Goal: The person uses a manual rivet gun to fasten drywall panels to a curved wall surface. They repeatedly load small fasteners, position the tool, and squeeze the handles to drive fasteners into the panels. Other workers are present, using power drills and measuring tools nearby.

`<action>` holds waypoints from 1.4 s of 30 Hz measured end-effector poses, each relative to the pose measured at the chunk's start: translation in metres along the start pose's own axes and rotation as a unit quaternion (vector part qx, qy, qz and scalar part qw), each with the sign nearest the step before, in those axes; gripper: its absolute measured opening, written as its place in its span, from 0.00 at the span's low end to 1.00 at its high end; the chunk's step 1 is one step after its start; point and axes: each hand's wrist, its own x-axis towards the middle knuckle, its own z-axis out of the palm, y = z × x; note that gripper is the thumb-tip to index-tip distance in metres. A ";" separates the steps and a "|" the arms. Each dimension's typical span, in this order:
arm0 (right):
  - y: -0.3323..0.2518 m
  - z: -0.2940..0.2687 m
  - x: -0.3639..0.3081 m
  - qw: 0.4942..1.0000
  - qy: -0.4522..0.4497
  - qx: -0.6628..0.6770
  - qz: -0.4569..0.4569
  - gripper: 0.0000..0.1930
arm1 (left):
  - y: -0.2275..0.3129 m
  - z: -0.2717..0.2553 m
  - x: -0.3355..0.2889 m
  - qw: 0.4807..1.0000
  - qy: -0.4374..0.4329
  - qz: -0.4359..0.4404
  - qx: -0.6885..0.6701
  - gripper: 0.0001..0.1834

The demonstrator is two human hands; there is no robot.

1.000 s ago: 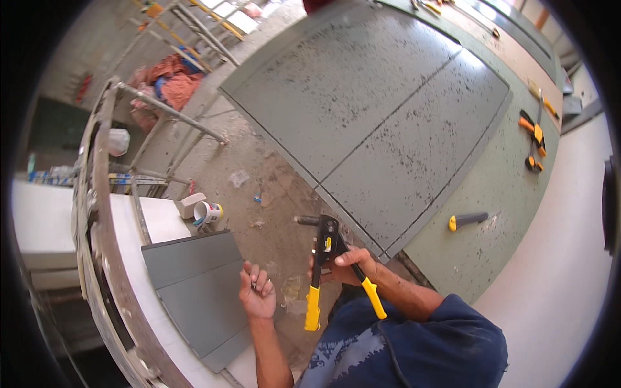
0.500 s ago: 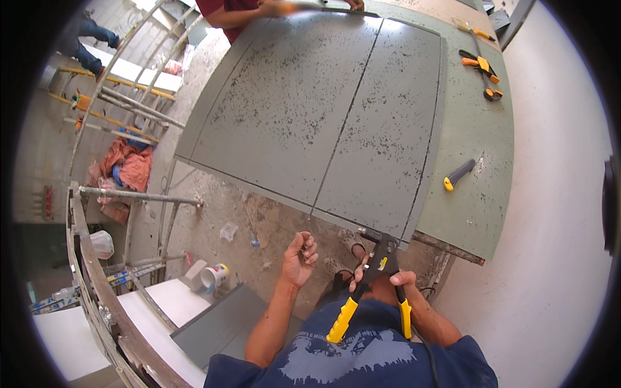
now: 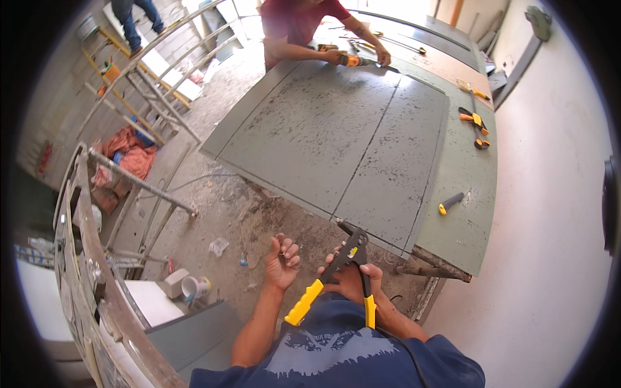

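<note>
Riveter shift: compared with half a second ago, the black metal hand riveter with two yellow-gripped handles (image 3: 357, 243) sits farther left along the near edge of the grey flat panel with dark grooved lines (image 3: 323, 139), its nose now by the end of the long groove. More of the co-worker in a red shirt (image 3: 303, 26) has come into view.
Panel progress: grooves already run along and across it; dark flecks lie uncleared over its face. No set rivet is visible. With the handles spread, the squeeze seems not yet made.
Right hand: the right hand (image 3: 348, 279) is clamped on the riveter below its head, fingers at one side, thumb at the other.
Left hand: the left hand (image 3: 283, 265) is raised beside it, fingers curled toward the thumb; whether they close on something small, I cannot tell.
Riveter place: in front of the person's chest, nose pointing up-left; contact with the panel cannot be told.
Desk: the green-topped desk (image 3: 472, 187) carries the panel, a yellow-and-grey cutter (image 3: 451, 204) and an orange-and-black bar clamp (image 3: 477, 123).
</note>
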 end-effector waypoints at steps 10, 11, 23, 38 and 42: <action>-0.043 0.002 0.117 0.993 -0.099 0.049 0.041 0.35 | 0.059 0.016 0.032 0.993 0.032 0.095 0.064 0.12; -0.044 0.003 0.127 0.993 -0.099 0.049 0.050 0.34 | 0.064 0.018 0.035 0.989 0.048 0.118 0.073 0.11; -0.025 0.000 0.242 0.996 -0.036 -0.016 0.085 0.32 | 0.179 0.012 0.119 0.987 0.053 0.103 0.110 0.11; 0.076 0.030 0.517 0.997 -0.067 -0.035 0.029 0.37 | 0.397 0.107 0.297 0.948 -0.015 0.095 0.304 0.13; 0.087 0.039 0.573 0.995 -0.071 -0.052 0.051 0.38 | 0.445 0.113 0.324 0.944 -0.005 0.103 0.312 0.14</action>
